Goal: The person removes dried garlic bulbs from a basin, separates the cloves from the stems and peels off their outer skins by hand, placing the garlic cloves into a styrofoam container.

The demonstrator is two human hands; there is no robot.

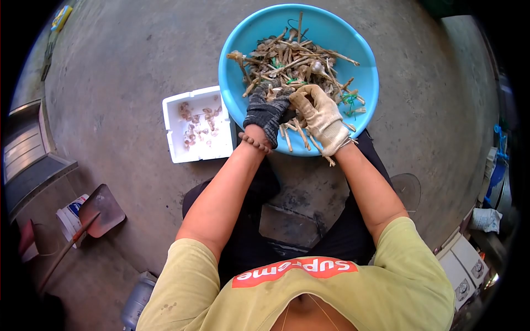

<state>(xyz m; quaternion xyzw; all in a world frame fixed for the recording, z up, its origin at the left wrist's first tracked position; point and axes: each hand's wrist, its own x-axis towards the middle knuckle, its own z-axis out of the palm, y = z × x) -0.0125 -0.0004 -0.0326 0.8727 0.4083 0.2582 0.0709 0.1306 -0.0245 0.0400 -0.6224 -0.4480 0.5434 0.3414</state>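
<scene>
A wide blue basin (369, 60) holds a heap of dried garlic stalks and bulbs (298, 60), with bits of green string among them. Over the basin's near side, my left hand (266, 110), in a dark grey glove, has its fingers curled around a piece of garlic. Close beside it on the right, my right hand (321, 117), in a cream glove, has thumb and fingers pinched together; what is between them is too small to make out. Left of the basin stands a white foam box (171, 132) with several loose cloves (199, 124) in it.
On the left, a shovel (102, 212) leans by a white bucket (69, 218). A grey container (138, 300) stands at the lower left. White boxes (464, 265) and a crumpled bag (486, 220) are at the right edge. My knees flank the basin's near side.
</scene>
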